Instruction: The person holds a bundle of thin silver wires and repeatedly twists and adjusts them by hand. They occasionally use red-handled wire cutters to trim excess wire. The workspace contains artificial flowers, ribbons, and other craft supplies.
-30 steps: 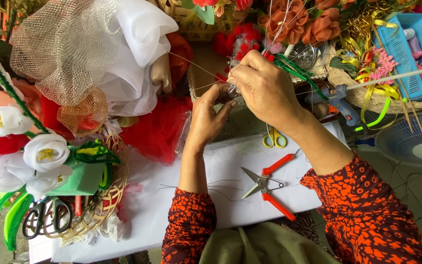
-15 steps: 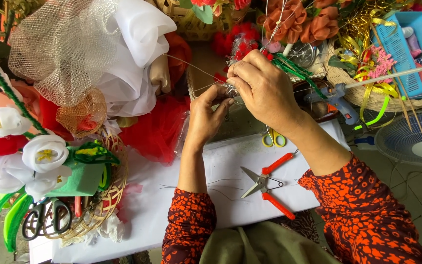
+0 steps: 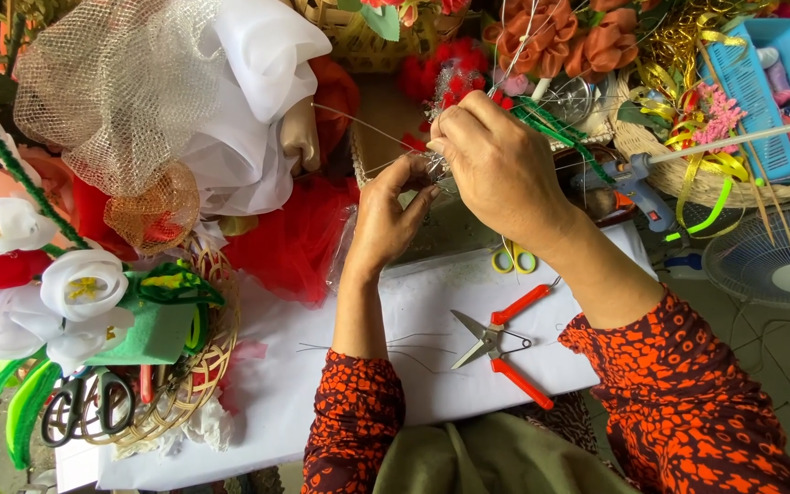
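A thin wire [image 3: 368,128] is pinched between the left hand [image 3: 390,220] and right hand [image 3: 496,165] above the bench [image 3: 276,402]; its long axis runs leftward, slightly upward, toward white fabric [image 3: 258,91].

Looking down at two hands meeting above a white board [image 3: 322,402]. Left hand [image 3: 390,220] pinching a small shiny bundle of thin wire [image 3: 438,165], fingers curling in. Right hand [image 3: 496,165] closing over the same wire from the far side, touching the left hand. Red-handled snips [image 3: 503,343] lying open on the white board, just beside the right arm. Yellow scissors [image 3: 512,259] resting at the far edge of the board. White fabric flowers [image 3: 57,293] sitting in a woven basket [image 3: 203,384] left of the board. Glue gun [image 3: 637,187] lying right of the board, near a small fan [image 3: 779,265].
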